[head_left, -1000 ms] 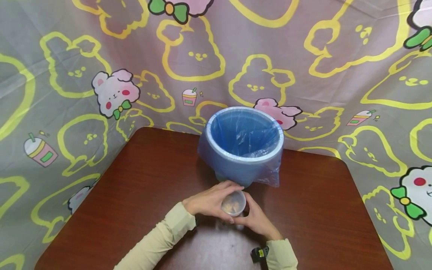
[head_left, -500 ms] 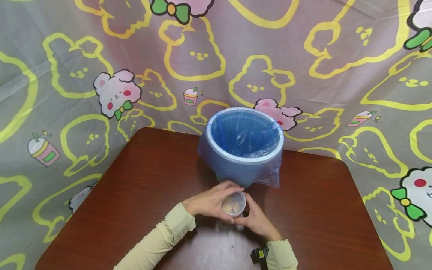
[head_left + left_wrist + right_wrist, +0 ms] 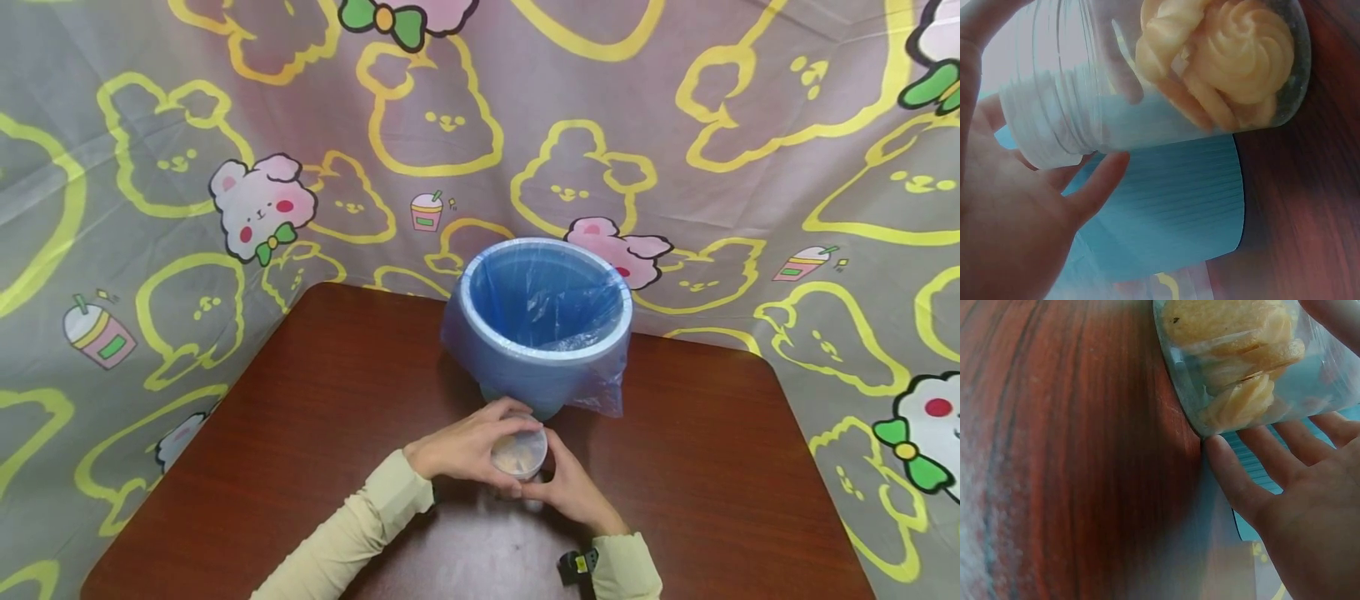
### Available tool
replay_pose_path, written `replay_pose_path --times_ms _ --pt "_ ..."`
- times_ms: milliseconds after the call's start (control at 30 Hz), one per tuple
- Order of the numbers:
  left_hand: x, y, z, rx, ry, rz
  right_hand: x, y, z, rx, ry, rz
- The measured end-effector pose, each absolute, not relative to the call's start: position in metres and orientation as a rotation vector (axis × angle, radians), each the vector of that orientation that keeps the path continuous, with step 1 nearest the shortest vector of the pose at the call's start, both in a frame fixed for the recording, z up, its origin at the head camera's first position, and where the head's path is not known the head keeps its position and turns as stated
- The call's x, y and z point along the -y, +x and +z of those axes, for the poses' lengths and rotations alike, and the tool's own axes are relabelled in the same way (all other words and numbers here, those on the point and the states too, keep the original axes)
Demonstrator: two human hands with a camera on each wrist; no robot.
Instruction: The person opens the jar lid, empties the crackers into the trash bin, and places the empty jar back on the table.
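Observation:
A clear plastic jar (image 3: 1166, 134) with a translucent ribbed screw lid (image 3: 1041, 119) stands upright on the table, in front of the bin. Swirled golden cookies (image 3: 1244, 53) lie in its lower part. My left hand (image 3: 468, 446) grips the lid from the left, its fingers curved round the rim. From the right, my right hand (image 3: 573, 487) holds the jar's body low down. Its fingertips (image 3: 1222, 459) touch the wall near the base in the right wrist view. In the head view the hands hide most of the jar's sides.
A blue bin (image 3: 517, 375) lined with a thin blue plastic bag (image 3: 600, 392) stands just behind the jar. The brown wooden table (image 3: 337, 367) has rounded corners. A patterned cloth (image 3: 442, 100) hangs round its back and sides.
My left fingers have shifted slightly round the lid toward me, and more of a second finger shows. The jar and my right hand stay in nearly the same place.

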State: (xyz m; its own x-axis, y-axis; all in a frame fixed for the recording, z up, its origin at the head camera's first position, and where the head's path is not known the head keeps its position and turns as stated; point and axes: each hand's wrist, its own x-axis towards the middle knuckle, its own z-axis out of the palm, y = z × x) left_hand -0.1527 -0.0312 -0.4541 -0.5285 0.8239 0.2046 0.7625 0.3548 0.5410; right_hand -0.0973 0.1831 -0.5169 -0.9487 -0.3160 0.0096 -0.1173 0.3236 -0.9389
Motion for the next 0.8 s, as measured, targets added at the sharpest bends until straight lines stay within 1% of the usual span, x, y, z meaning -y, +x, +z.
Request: replay_pose_path --times_ms 800 --pt "0.0407 -0.1507 -0.4527 -2.513 1.432 0.896 -0.1821 -0.0968 -0.5153 -2.409 -0.476 -1.722"
